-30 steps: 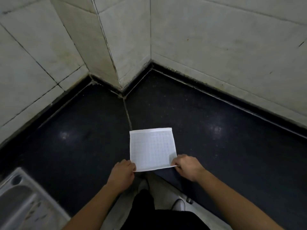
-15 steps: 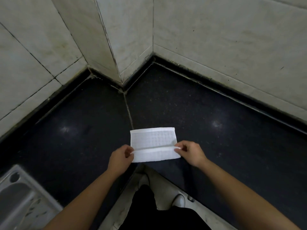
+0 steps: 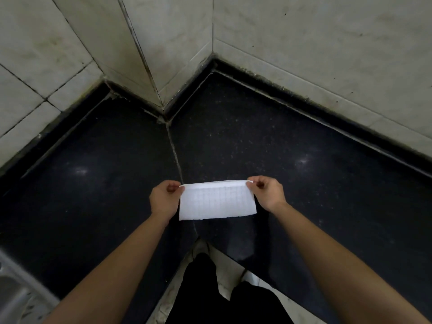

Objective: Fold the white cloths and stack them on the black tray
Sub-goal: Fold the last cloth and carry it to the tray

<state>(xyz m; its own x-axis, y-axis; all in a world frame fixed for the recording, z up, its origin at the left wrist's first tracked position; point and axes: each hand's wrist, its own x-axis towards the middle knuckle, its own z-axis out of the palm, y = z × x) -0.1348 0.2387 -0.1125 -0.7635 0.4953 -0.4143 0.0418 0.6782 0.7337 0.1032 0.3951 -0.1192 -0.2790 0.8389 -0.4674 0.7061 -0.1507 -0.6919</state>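
Observation:
A white cloth [image 3: 216, 202] with a faint grid pattern lies folded in half on the black countertop [image 3: 292, 183], forming a wide rectangle. My left hand [image 3: 164, 199] pinches its far left corner. My right hand [image 3: 265, 191] pinches its far right corner. Both layers meet along the far edge between my fingers. No black tray is in view.
The dark counter sits in a corner of pale tiled walls [image 3: 304, 43]. A seam [image 3: 174, 150] runs across the counter towards the cloth. A metal sink [image 3: 16, 295] shows at the lower left. The counter's front edge [image 3: 233, 256] is close to my body.
Both hands lifted the cloth's near edge and carried it forward over to the far edge, halving the square into a rectangle.

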